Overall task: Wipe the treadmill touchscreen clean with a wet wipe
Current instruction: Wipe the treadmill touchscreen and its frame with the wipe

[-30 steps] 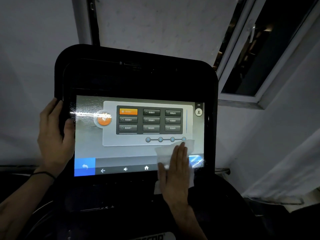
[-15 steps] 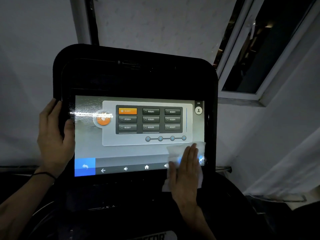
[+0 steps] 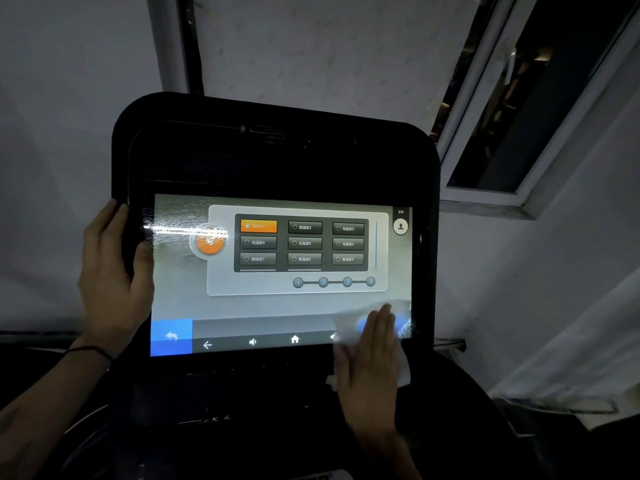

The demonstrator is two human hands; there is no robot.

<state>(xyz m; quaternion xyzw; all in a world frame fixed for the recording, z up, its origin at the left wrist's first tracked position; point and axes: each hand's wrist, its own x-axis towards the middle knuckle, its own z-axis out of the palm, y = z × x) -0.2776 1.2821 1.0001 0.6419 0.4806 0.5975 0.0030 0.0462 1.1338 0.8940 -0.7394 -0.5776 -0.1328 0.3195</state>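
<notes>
The treadmill touchscreen [image 3: 277,306] is lit, showing a menu of grey buttons and an orange one, set in a black console [image 3: 277,157]. My right hand [image 3: 372,362] lies flat on a white wet wipe [image 3: 403,370], pressing it against the screen's lower right corner and the bezel below. My left hand [image 3: 110,278] grips the console's left edge, thumb on the front bezel. A wet streak glints across the screen's upper left.
A white wall stands behind the console. An open window with a white frame [image 3: 491,195] is at the upper right. White cloth [image 3: 571,358] hangs at the right. The dark treadmill base fills the bottom.
My right hand has slid the wipe rightward along the screen's bottom edge and slightly down, from the lower middle to the lower right corner. My left hand has stayed on the console's edge.
</notes>
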